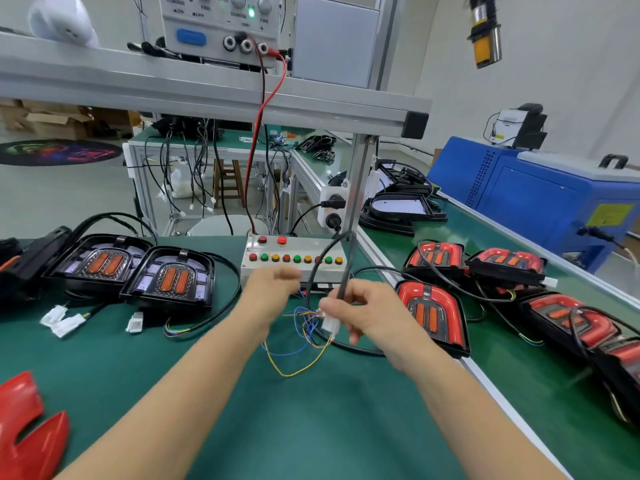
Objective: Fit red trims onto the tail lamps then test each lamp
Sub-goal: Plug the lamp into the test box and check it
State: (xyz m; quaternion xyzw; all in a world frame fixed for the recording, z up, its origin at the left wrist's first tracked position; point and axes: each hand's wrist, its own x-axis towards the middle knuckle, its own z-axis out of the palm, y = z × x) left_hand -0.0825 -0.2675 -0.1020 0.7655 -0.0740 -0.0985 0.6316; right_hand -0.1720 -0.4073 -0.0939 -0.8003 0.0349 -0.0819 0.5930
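My right hand [360, 311] grips a black cable [313, 275] above the green mat, and a white connector [329, 323] hangs just below its thumb. That cable runs to a tail lamp with a red trim [434, 315] lying right of the hand. My left hand [273, 289] hovers blurred in front of the test box [294, 258] with its rows of coloured buttons; whether it touches the box is unclear. Two tail lamps without trims [100, 263] [171, 278] lie at the left. Loose red trims [29, 431] sit at the bottom left corner.
Several trimmed lamps [505, 261] lie piled on the bench at right with tangled cables. Thin coloured wires [298, 344] spill from the test box. White plugs [62, 320] lie near the untrimmed lamps. A power supply [221, 26] stands on the overhead shelf.
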